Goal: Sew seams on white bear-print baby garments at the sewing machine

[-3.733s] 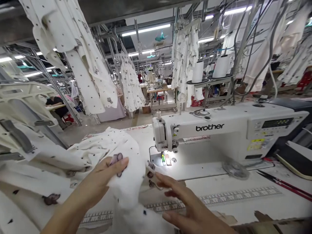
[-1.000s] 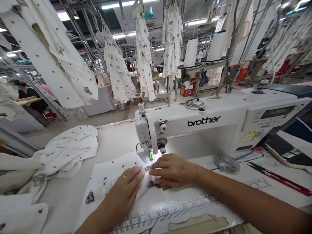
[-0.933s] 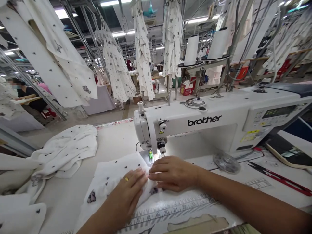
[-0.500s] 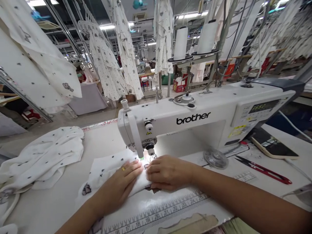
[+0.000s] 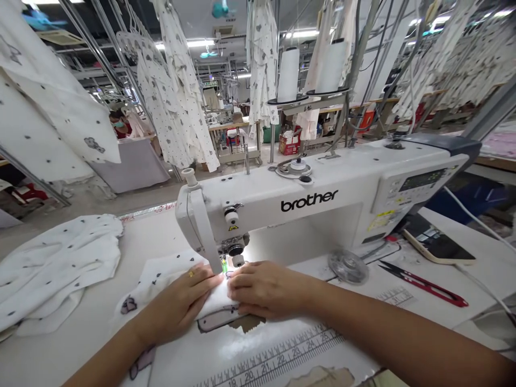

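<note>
White fabric with small dark prints point(image 5: 220, 303) lies under the needle area of a white Brother sewing machine point(image 5: 258, 215). My left hand point(image 5: 181, 298), a ring on one finger, rests flat on the fabric left of the needle, fingers stretched toward it. My right hand point(image 5: 268, 287) is on the right side, fingers bent together and gripping the fabric near the presser foot. The fingertips of both hands are close to the lit needle area. My right fingers partly hide the stitching spot. A greyish print shows along the fabric's front edge.
Bunched printed fabric point(image 5: 60, 269) lies on the left of the table. To the right are a clear round bobbin case point(image 5: 349, 266), red thread snips point(image 5: 427, 285) and a phone point(image 5: 437, 239). A ruler strip point(image 5: 278, 357) runs along the front. Thread cones point(image 5: 289, 75) stand behind.
The view has shifted, so the machine and hands appear farther left. More of the fabric's greyish front print shows below my hands. Both hands stay on the fabric by the needle.
</note>
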A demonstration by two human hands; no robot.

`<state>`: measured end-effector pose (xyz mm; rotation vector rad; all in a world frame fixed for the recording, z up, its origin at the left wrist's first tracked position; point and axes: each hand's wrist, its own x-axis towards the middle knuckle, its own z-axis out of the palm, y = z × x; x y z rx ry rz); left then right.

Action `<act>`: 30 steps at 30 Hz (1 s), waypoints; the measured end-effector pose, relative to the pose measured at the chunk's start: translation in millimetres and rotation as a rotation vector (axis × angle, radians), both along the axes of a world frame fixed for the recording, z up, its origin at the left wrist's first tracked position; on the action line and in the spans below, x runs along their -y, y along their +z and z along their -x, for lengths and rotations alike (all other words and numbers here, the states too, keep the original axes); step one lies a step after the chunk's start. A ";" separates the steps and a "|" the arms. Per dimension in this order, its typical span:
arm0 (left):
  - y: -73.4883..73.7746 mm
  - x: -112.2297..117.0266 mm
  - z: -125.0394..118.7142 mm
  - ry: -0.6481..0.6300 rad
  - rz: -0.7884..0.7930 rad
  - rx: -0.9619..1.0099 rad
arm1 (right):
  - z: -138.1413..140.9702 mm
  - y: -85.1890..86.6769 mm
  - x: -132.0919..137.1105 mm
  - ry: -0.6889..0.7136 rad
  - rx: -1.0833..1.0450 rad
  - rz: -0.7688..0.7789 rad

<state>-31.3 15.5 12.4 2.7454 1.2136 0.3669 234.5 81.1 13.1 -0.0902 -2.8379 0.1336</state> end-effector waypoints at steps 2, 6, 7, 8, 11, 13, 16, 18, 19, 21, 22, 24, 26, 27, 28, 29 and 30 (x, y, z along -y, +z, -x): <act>0.6 -1.9 0.8 -0.007 0.013 0.002 | -0.9 -0.5 0.4 0.002 -0.004 0.010; 6.1 -10.8 3.9 -0.062 0.036 0.029 | -1.6 0.9 0.5 0.011 -0.027 0.047; 8.9 -12.9 4.2 -0.077 0.040 0.026 | -1.6 1.4 0.4 0.008 -0.037 0.054; 12.1 -14.2 3.9 -0.082 0.042 0.014 | -1.7 1.9 0.4 0.005 -0.045 0.058; 19.6 -9.6 -3.3 -0.039 0.010 -0.044 | -2.1 2.8 0.3 -0.007 -0.049 0.066; 18.3 0.5 -12.2 0.001 -0.023 -0.034 | -2.5 3.0 0.2 -0.005 -0.039 0.072; 4.2 16.8 -21.9 0.058 -0.055 0.060 | -2.8 3.1 -0.1 -0.009 -0.029 0.062; -7.5 21.0 -21.3 0.101 -0.072 0.095 | -2.6 3.3 -0.6 -0.029 -0.020 0.055; -11.8 20.2 -19.0 0.113 -0.078 0.100 | -2.4 3.5 -1.0 -0.049 -0.014 0.055; -15.4 14.5 -12.6 0.106 -0.062 0.101 | -1.9 3.9 -2.1 -0.096 -0.006 0.067; -14.6 10.7 -9.7 0.090 -0.050 0.107 | -1.7 4.1 -2.8 -0.118 -0.011 0.077; -9.5 3.8 -6.5 0.057 -0.032 0.128 | -1.3 3.9 -4.5 -0.149 -0.028 0.094; -3.3 -0.1 -8.0 0.059 -0.014 0.145 | -0.5 2.8 -5.8 -0.174 -0.041 0.104; -1.0 -1.0 -10.2 0.075 -0.004 0.146 | 0.2 2.0 -6.0 -0.186 -0.043 0.106; 0.4 -1.3 -13.0 0.101 0.002 0.142 | 1.3 0.9 -5.9 -0.200 -0.043 0.106; 0.8 -1.2 -16.0 0.128 0.002 0.136 | 2.8 -0.2 -5.3 -0.217 -0.044 0.108; 0.3 -1.0 -19.0 0.151 -0.007 0.127 | 4.8 -1.4 -4.4 -0.239 -0.048 0.113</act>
